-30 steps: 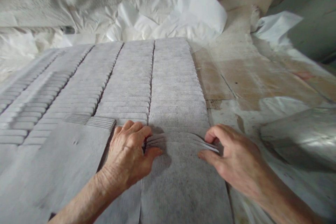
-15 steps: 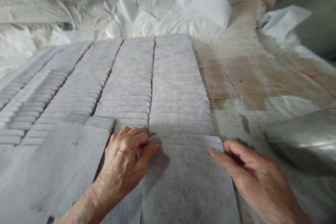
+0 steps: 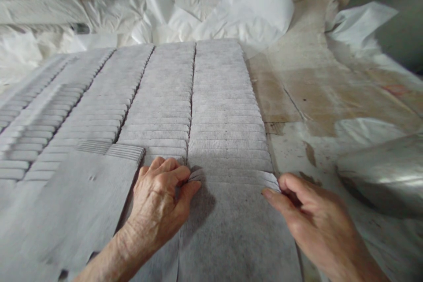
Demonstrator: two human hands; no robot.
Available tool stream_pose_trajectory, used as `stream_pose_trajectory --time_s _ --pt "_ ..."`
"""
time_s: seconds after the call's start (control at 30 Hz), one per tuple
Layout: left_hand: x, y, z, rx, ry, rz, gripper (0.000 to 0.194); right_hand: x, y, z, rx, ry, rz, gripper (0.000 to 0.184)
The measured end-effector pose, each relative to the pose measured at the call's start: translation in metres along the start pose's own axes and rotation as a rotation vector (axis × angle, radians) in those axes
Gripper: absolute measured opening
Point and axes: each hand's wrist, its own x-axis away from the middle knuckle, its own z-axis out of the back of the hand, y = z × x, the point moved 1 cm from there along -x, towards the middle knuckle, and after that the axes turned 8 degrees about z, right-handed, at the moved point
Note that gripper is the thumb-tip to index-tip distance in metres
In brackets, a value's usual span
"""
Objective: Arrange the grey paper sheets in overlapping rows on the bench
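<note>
A grey felt-like sheet (image 3: 241, 229) lies at the near end of the rightmost row (image 3: 224, 110) of overlapping grey sheets. My left hand (image 3: 161, 194) pinches its top left corner between thumb and bent fingers. On the other side, my right hand (image 3: 313, 216) grips the top right corner between thumb and forefinger. The corners bend up slightly at my fingertips, and several thin layered edges show there. Left of my left hand rests a fanned stack of grey sheets (image 3: 89, 194) with small holes, its upper edges stepped.
More rows of overlapping grey sheets (image 3: 165, 97) run away to the left. Crumpled white plastic sheeting (image 3: 254, 9) lines the back. Flattened brown cardboard (image 3: 284, 83) lies to the right, with a shiny plastic-wrapped bundle (image 3: 390, 172) nearer me.
Both hands keep their hold on the sheet's corners with hardly any movement. The right corner looks slightly more lifted, and the view has shifted a little.
</note>
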Motion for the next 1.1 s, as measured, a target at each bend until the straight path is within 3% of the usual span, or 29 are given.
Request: stream_pose_trajectory --time_s 0.33,0.47,0.57,0.63,0.77,0.87,1.0,1.1 --pt "0.002 0.003 -0.003 -0.054 0.033 -0.016 0.027 0.002 0.002 -0.001 0.126 0.008 0.1 0.031" --pt "0.008 0.003 -0.004 -0.27 0.18 -0.062 0.014 0.011 0.0 -0.005 0.379 0.095 0.108 0.028" --pt "0.019 0.001 -0.001 -0.326 0.329 -0.076 0.037 0.015 -0.006 -0.001 0.468 0.182 0.176 0.027" --pt "0.027 0.0 0.001 -0.279 0.358 -0.115 0.036 0.016 -0.01 0.004 0.435 0.164 0.262 0.025" --pt "0.034 0.0 0.001 -0.226 0.239 -0.24 0.027 0.013 -0.007 0.009 0.296 0.045 0.394 0.017" --pt "0.029 0.001 -0.002 -0.238 0.153 -0.234 0.03 0.01 0.001 0.007 0.311 -0.009 0.423 0.018" --pt "0.016 0.004 -0.003 -0.18 0.074 -0.177 0.021 0.003 0.008 0.003 0.256 -0.077 0.32 0.013" --pt "0.011 0.004 -0.002 -0.141 0.029 -0.14 0.013 -0.001 0.007 0.003 0.161 -0.129 0.147 0.02"
